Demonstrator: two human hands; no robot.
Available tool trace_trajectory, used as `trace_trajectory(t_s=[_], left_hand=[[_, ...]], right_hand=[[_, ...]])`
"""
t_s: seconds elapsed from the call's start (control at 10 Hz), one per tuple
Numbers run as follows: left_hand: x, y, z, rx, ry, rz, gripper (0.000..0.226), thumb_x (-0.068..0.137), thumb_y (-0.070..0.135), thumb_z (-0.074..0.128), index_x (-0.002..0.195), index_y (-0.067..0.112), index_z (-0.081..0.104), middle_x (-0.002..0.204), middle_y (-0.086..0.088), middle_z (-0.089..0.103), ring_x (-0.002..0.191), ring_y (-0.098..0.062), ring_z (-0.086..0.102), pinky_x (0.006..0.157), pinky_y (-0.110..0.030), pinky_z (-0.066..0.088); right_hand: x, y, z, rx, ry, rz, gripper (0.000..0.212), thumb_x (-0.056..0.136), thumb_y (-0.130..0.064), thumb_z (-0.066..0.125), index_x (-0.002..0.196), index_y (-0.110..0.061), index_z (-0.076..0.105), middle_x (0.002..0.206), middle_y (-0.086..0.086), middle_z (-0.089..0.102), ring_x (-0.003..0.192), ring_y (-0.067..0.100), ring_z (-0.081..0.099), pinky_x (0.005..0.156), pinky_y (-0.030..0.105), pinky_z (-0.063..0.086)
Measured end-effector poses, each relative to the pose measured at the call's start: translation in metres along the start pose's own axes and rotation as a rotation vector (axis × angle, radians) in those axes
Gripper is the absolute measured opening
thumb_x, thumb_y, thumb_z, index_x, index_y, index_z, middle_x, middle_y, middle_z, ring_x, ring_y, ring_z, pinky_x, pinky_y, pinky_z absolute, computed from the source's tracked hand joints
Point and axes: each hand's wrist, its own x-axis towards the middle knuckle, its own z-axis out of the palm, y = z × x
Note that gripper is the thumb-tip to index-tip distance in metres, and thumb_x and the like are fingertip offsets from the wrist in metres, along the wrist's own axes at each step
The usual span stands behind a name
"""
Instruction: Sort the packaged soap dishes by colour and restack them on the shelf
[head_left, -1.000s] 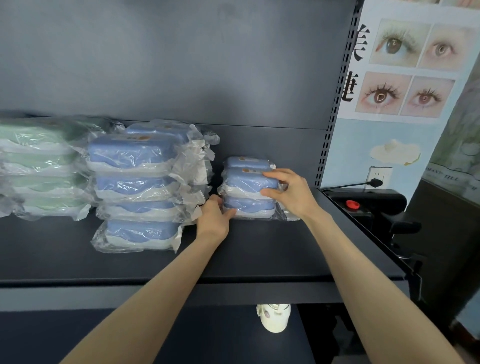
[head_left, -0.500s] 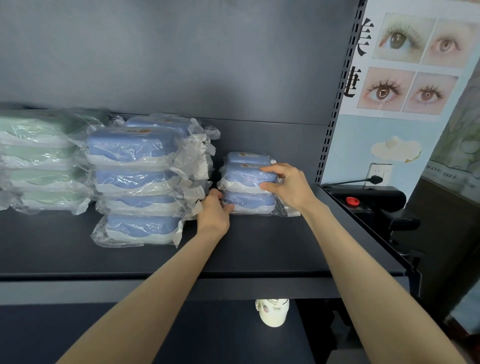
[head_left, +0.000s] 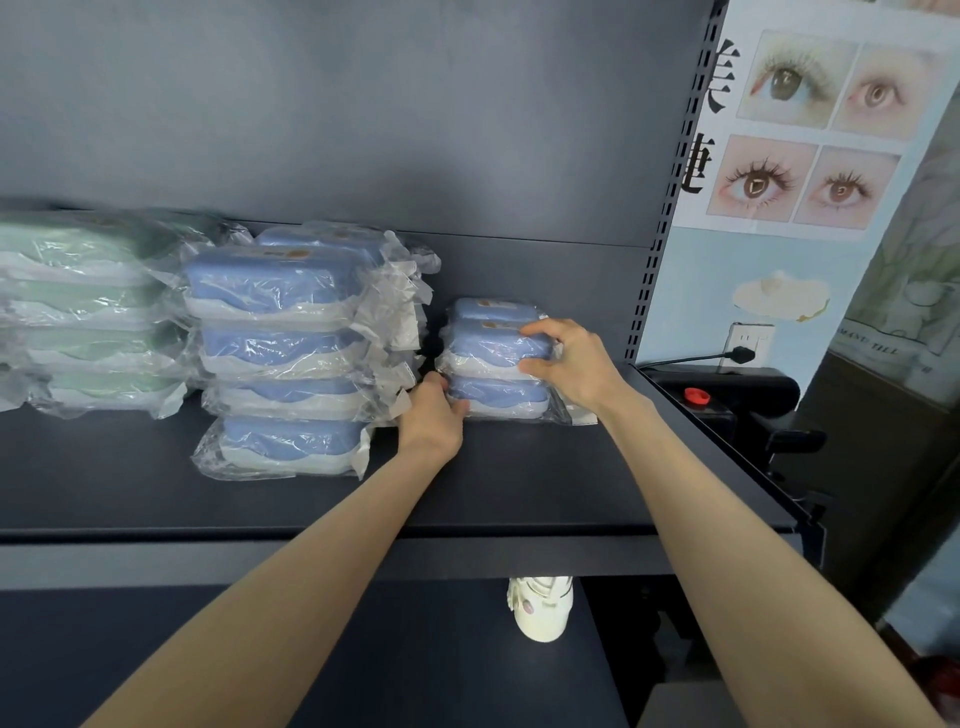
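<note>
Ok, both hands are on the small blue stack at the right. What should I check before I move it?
1. Upper grip: right hand grips the top pack of the small blue stack: ok.
2. Lower grip: left hand holds that stack's lower left end: ok.
3. Colours: green stack shows only green, tall blue stack only blue: ok.
4. Set-down room: bare shelf in front: ok.
5. Gap to the tall blue stack: not ok, the left hand fills it and loose wrappers crowd in.
6. Packs behind the small blue stack: cannot tell, mostly hidden.
</note>
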Motion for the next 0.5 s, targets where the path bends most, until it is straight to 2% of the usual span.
trace_trajectory(t_s=[0.2,0.4,0.5], left_hand=[[-0.011,0.004,-0.005,0.040,-0.066,0.002,0.036,0.095,0.021,0.054,0.124,0.000,0.047,0.118,-0.016,0.058,0.111,-0.029,0.054,0.088,-0.031,0.039],[-0.036,0.014,-0.012,0.055,-0.099,0.051,0.053,0.094,0.023,0.056,0.138,0.002,0.036,0.137,-0.017,0.043,0.124,-0.030,0.045,0.097,-0.030,0.036],[-0.050,0.026,-0.022,0.059,-0.112,0.107,0.052,0.094,0.026,0.056,0.139,0.006,0.039,0.138,-0.015,0.043,0.123,-0.029,0.046,0.096,-0.028,0.036]], right_hand=[[-0.007,-0.005,-0.007,-0.065,-0.039,0.013,0.051,0.085,-0.022,0.073,0.133,-0.019,0.056,0.145,0.007,0.044,0.132,0.029,0.040,0.111,0.041,0.032],[-0.027,-0.019,-0.027,-0.105,-0.046,0.016,0.056,0.087,-0.024,0.071,0.138,-0.019,0.049,0.145,0.006,0.040,0.132,0.029,0.039,0.109,0.045,0.035],[-0.043,-0.032,-0.041,-0.137,-0.013,0.002,0.053,0.088,-0.023,0.070,0.137,-0.019,0.050,0.144,0.006,0.041,0.131,0.028,0.040,0.108,0.043,0.036]])
